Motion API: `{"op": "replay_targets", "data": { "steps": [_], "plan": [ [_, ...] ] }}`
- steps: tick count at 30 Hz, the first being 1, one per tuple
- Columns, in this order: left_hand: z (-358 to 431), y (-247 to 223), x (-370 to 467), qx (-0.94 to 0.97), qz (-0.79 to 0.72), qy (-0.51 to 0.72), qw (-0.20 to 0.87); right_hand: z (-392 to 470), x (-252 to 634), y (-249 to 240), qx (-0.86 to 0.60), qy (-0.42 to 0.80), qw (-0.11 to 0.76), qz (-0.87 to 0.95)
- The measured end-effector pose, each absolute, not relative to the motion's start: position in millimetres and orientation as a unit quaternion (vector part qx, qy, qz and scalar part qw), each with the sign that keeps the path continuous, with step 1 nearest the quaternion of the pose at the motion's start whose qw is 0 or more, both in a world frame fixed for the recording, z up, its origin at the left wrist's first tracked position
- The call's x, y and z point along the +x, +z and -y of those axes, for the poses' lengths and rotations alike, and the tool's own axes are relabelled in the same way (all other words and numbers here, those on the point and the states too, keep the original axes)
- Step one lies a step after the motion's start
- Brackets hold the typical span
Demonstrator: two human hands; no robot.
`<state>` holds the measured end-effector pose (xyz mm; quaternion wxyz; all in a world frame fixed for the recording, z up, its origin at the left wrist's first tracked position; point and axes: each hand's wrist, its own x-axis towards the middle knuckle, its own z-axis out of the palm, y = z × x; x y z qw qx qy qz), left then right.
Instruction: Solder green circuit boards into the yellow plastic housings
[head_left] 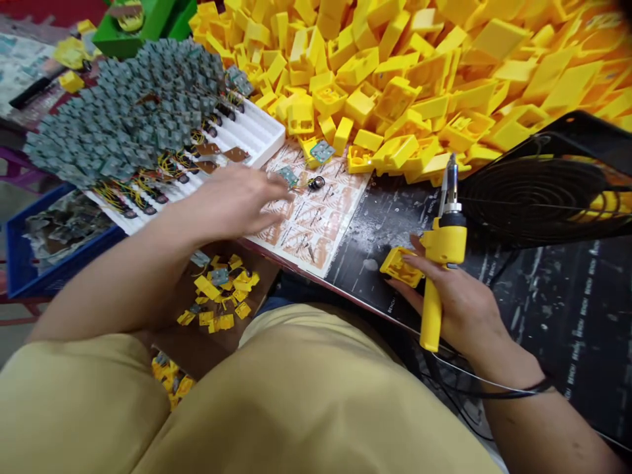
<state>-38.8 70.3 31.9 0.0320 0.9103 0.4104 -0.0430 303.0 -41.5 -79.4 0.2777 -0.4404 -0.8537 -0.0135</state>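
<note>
My right hand [467,296] grips a yellow-handled soldering iron [444,247], its metal tip pointing up and away. Between the thumb and fingers of that same hand is a small yellow plastic housing [401,266], hollow side showing. My left hand [247,201] is over a brown-marked white sheet, thumb and fingers apart. Right by its fingertips lies a small grey-green circuit board [287,176], wired to a round black part [316,184]. Whether the fingertips touch the board, I cannot tell. Another circuit board [322,152] rests on a yellow housing just beyond.
Yellow housings [395,99] are heaped at the back. A white foam tray [266,135] full of wired grey boards stands left. A black fan [538,191] is at right. Below left are a blue crate [20,257] and scattered yellow pieces [222,289]. Cables cross my right wrist.
</note>
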Motion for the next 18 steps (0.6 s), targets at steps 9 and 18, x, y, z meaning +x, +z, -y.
{"op": "replay_targets", "data": {
  "steps": [9, 18],
  "plan": [
    [-113.8, -47.5, -15.3, 0.849, -0.480, 0.203, 0.085, 47.0, 305.5, -77.0, -0.454, -0.012, 0.287, 0.843],
    [-152.4, 25.7, 23.6, 0.719, -0.461, 0.390, 0.346, 48.5, 297.4, -71.1, -0.496, -0.024, 0.320, 0.807]
  ]
}}
